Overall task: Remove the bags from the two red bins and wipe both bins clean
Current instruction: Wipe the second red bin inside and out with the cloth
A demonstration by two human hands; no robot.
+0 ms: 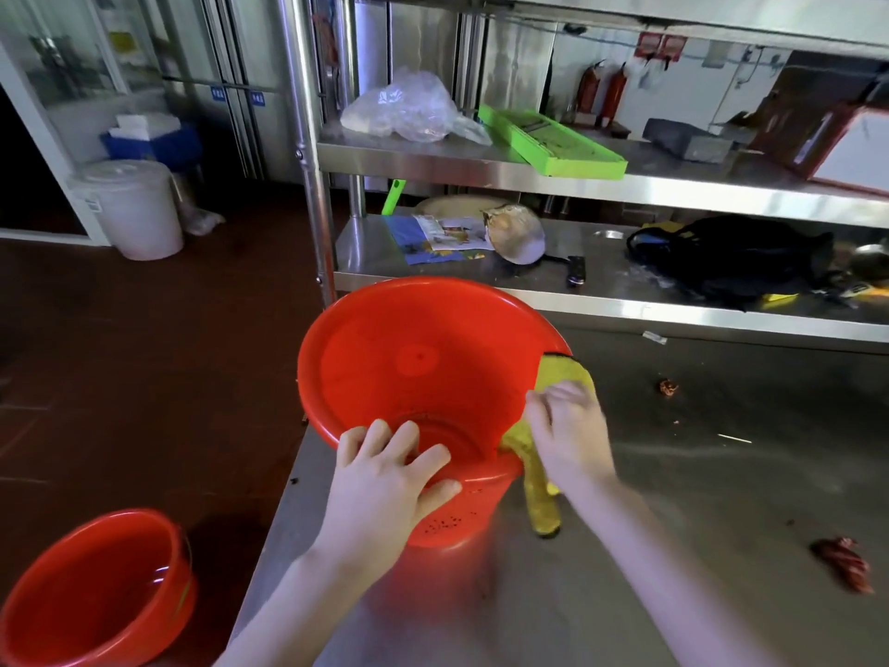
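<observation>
1. A kitchen work area: a steel table (673, 474) in front of a steel shelf rack (529, 161), with dark red floor to the side.
2. One red bin (385, 358) rests on the table's corner, tipped so that its open mouth faces the camera. No bag shows inside it.
3. The left hand (385, 483) grips this bin's near rim, fingers hooked inside and thumb on the outer wall, and steadies it.
4. The right hand (567, 435) is at the bin's right side, fingers curled over a yellow cloth (543, 507) and pressing it against the rim and outer wall. The cloth's loose end hangs beside the bin down to the table.
5. The second red bin (72, 594) stands on the floor, below and to the left of the tipped bin. It shows no bag either.
6. A crumpled clear plastic bag (404, 110) lies on the rack shelf above and behind the tipped bin. Dried red scraps (842, 560) lie well to its right.
7. Judged from this, the bags are out and the first bin is being wiped.
8. The next move likely calls for turning the bin under the left hand so the cloth reaches the rest of the wall, then wiping the floor bin.
</observation>
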